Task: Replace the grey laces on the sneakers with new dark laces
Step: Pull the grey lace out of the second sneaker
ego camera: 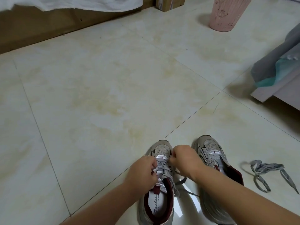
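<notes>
Two grey sneakers with maroon collars stand side by side on the tiled floor, toes pointing away from me. The left sneaker (159,198) still carries its grey lace (164,172) crossed over the tongue. My left hand (142,172) pinches that lace on the shoe's left side. My right hand (185,158) pinches it on the right side, near the toe end of the eyelets. The right sneaker (211,153) has bare eyelets, and my right forearm crosses its heel. A loose grey lace (266,172) lies tangled on the floor to its right.
A pink ribbed bin (227,15) stands at the back. A wooden bed frame (48,30) with a white sheet runs along the back left. A low white furniture edge with grey and teal cloth (276,75) juts in from the right. Pale floor tiles (105,103) stretch ahead.
</notes>
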